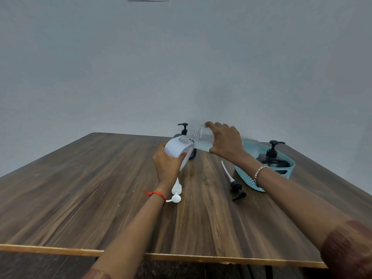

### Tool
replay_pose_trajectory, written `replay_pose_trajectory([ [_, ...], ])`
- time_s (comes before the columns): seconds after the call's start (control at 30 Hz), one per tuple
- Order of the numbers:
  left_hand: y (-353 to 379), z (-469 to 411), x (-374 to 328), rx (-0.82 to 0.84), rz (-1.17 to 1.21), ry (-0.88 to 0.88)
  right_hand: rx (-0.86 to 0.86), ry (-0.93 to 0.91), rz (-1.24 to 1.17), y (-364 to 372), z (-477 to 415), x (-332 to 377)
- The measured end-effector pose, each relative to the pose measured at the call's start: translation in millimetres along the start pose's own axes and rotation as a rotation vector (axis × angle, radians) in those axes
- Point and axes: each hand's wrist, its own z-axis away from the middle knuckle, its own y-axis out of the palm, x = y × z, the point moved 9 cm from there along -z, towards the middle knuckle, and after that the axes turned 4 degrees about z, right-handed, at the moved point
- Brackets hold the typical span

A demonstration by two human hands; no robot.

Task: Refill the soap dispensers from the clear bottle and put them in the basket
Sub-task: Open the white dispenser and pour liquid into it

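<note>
Wood table (pixel 80 198) against plain grey wall (pixel 120 67), near far edge left hand (pixel 168 168) grips tilted white dispenser (pixel 177 148), white pump (pixel 176 190) lying by that wrist, right hand (pixel 227 141) holds clear bottle (pixel 201 137) tipped to its mouth, black pump (pixel 236 187) lying beside teal basket (pixel 249 182) at right edge holding black dispenser (pixel 271 158).

so a dispenser (pixel 271 160) is sitting in the basket (pixel 249 183) at the table's (pixel 80 188) right, loose pump (pixel 236 188) lying just left of it, second pump (pixel 176 190) lying further left
</note>
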Motion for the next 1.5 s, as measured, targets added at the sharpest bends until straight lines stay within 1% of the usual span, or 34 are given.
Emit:
replay_pose_trajectory([
  [0.47,-1,5,-3,-0.005,0.017,-0.006,-0.009,-0.04,0.056,-8,0,2],
  [1.07,-10,10,-7,-0.016,0.044,0.007,-0.016,-0.063,0.054,-8,-1,7],
  [1.5,-12,11,-4,-0.013,0.046,-0.027,-0.012,-0.075,0.065,-10,0,10],
])
